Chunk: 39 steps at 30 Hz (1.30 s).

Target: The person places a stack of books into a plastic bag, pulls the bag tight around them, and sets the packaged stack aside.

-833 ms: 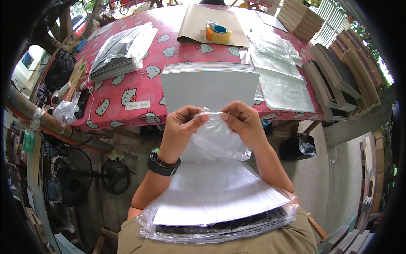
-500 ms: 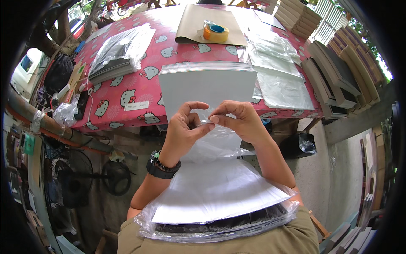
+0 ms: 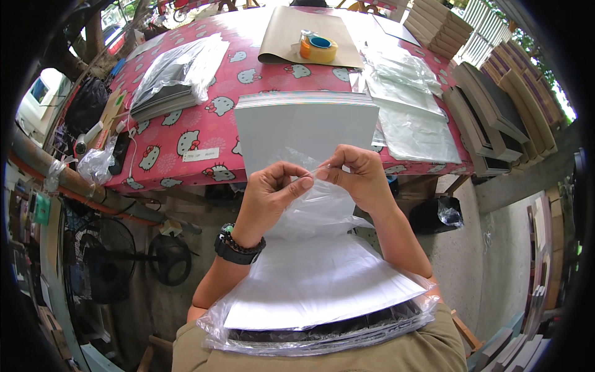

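Clear thin plastic bag (image 3: 313,204) hung between the two hands in front of the table edge, its top rim stretched taut between them and its body drooping to the lap. The left hand (image 3: 269,195) pinched that rim between thumb and forefinger, the other fingers curled in; the right hand (image 3: 359,177) pinched the same rim just beside it, fingertips nearly touching the left's. A black wristwatch with a bead bracelet (image 3: 238,247) sat on the left wrist.

Below the hands, a stack of white sheets and dark boards in a clear plastic wrap (image 3: 322,304) lay across the lap, its near edge against the olive shirt. Open air lay to either side of the forearms, with the ground far beneath.

Just beyond the hands, a pile of grey-white cardboard sheets (image 3: 307,121) overhung the near edge of the round table with a red cartoon-cat oilcloth (image 3: 186,139). To its right lay flat clear plastic sleeves (image 3: 415,124), reaching the table's rim. On the left sat a dark stack under a loose plastic bag (image 3: 173,80). Farther back a brown paper sheet (image 3: 310,37) carried an orange tape roll (image 3: 319,48).

Wooden frames (image 3: 496,105) leaned in rows at the right. A dark floor fan (image 3: 102,263) stood at the lower left, and a black bin, possibly lined with plastic, (image 3: 437,214) stood under the table's right side on concrete.
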Each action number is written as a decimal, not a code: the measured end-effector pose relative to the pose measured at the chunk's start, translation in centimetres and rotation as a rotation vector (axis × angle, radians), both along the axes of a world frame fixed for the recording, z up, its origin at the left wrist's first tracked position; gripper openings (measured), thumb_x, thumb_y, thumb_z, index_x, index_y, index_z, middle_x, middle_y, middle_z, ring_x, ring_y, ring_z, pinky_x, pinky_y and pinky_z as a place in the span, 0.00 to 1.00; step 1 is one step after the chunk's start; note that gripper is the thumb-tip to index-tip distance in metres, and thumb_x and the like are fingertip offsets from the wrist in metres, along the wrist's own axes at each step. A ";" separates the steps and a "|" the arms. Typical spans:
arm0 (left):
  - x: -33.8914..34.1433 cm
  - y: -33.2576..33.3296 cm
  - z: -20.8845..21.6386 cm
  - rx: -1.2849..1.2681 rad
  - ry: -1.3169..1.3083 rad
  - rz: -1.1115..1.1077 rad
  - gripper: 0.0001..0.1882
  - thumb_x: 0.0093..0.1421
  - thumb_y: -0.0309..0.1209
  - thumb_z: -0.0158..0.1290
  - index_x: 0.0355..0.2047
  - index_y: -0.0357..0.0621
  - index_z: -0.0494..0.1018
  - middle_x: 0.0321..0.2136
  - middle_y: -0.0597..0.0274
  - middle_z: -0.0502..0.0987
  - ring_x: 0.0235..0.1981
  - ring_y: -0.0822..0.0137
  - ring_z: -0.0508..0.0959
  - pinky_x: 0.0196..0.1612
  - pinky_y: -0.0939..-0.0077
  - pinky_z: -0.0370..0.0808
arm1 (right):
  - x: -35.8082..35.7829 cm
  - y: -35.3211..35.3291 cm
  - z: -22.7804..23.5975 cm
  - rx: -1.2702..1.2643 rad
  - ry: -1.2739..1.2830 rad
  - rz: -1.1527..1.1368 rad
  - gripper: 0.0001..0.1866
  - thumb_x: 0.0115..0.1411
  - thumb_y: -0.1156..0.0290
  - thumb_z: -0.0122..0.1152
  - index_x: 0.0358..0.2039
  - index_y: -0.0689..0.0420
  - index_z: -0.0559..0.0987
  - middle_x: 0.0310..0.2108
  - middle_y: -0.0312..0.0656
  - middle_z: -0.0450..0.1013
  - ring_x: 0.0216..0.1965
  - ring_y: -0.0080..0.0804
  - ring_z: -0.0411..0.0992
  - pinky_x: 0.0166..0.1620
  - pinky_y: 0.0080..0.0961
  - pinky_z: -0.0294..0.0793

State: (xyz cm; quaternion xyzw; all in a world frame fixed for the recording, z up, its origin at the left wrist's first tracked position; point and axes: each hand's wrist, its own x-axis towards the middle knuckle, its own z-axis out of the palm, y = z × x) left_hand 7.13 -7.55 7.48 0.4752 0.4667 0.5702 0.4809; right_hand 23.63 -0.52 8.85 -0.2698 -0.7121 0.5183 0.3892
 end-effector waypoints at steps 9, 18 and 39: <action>-0.3 -0.3 0.2 0.039 -0.037 0.126 0.09 0.51 0.32 0.55 0.27 0.39 0.73 0.11 0.77 0.64 0.13 0.87 0.58 0.15 0.91 0.52 | -0.2 -0.1 -0.9 -0.233 0.038 0.074 0.08 0.47 0.72 0.63 0.24 0.62 0.75 0.19 0.33 0.70 0.24 0.16 0.65 0.30 0.13 0.67; -0.3 -0.6 0.2 0.026 -0.060 0.153 0.08 0.53 0.34 0.53 0.25 0.42 0.71 0.15 0.77 0.66 0.14 0.87 0.58 0.16 0.91 0.52 | 0.6 -0.1 -0.9 -0.174 0.126 0.016 0.06 0.50 0.73 0.60 0.22 0.61 0.74 0.18 0.32 0.70 0.20 0.14 0.63 0.25 0.11 0.63; -10.9 -0.5 -1.8 0.254 -0.493 0.502 0.06 0.56 0.31 0.48 0.32 0.43 0.70 0.26 0.69 0.72 0.30 0.76 0.71 0.35 0.80 0.69 | 5.2 1.9 -1.4 -0.567 0.530 0.493 0.11 0.47 0.67 0.61 0.20 0.62 0.73 0.26 0.43 0.71 0.30 0.26 0.68 0.41 0.23 0.63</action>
